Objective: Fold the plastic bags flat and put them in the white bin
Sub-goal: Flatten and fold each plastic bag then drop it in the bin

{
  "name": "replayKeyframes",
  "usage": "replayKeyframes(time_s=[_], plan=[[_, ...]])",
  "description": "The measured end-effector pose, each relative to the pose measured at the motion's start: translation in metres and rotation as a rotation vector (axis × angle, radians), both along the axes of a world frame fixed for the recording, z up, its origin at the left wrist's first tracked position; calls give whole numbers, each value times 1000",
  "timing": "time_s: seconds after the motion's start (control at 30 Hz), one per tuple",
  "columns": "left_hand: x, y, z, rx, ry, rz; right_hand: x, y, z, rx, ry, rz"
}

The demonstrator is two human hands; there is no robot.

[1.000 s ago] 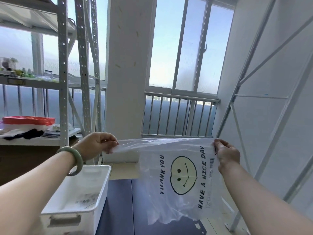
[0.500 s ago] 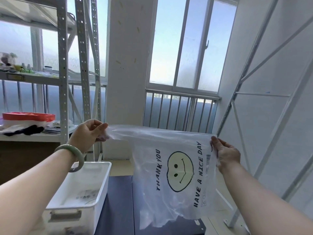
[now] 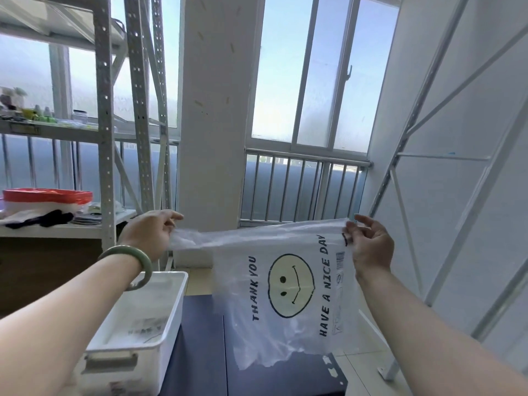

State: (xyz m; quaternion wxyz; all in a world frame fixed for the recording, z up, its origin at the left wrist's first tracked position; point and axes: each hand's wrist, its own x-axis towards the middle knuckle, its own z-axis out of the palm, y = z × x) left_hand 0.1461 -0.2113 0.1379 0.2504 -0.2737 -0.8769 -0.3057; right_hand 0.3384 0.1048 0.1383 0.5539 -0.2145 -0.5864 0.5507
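left hand pinching clear smiley-print plastic bag | right hand pinching opposite corner | above dark surface, right of white plastic bin

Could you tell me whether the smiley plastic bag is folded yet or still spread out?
Spread out, not folded: the plastic bag hangs full-length between the left hand and right hand, its whole print showing.

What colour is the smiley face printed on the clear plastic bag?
Pale yellow smiley face, black outline; head view.

Clear smiley plastic bag hanging stretched; white bin lower left.
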Motion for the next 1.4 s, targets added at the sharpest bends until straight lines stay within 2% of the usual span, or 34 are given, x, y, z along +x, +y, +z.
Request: replayKeyframes(time_s=[0.07,0.17,0.27,0.33,0.43,0.5,0.57,0.7,0.77,0.8,0.9,0.97,1.07,1.1,1.17,1.23,1.3,1.4], plan=[[15,16,10,-56,-19,-71,-7,-14,8,137,-71,19],[50,56,30,-24,-131,-390,-19,-44,21,341,-139,149],[77,86,44,77,-406,-617,-29,-71,35,597,-188,254],[82,92,48,170,-583,-697,-28,-80,45,698,-205,345],[79,88,49,310,-509,-649,-21,-75,54,740,-336,471],[71,82,48,454,-456,-592,-14,-62,53,726,-506,525],[62,71,48,602,-480,-565,-9,-49,48,687,-656,541],[44,48,42,712,-497,-495,-2,-28,39,592,-704,477],[37,40,38,653,-478,-435,-1,-22,39,578,-688,366],[34,38,36,550,-440,-355,-2,-21,40,581,-669,323],[36,43,38,-35,-128,-4,-10,-30,48,697,-624,240],[47,59,47,-215,121,-48,-18,-45,56,853,-618,241],[70,93,61,-340,329,-202,-29,-75,70,1084,-577,249],[75,101,66,-394,410,-168,-30,-82,75,1091,-527,264],[77,106,73,-356,486,-160,-27,-88,81,1005,-395,292],[71,96,79,-87,413,-250,-19,-78,82,812,-320,313],[60,81,80,251,268,-284,-10,-58,76,582,-357,320],[47,60,70,449,191,-308,0,-30,59,262,-501,332]])
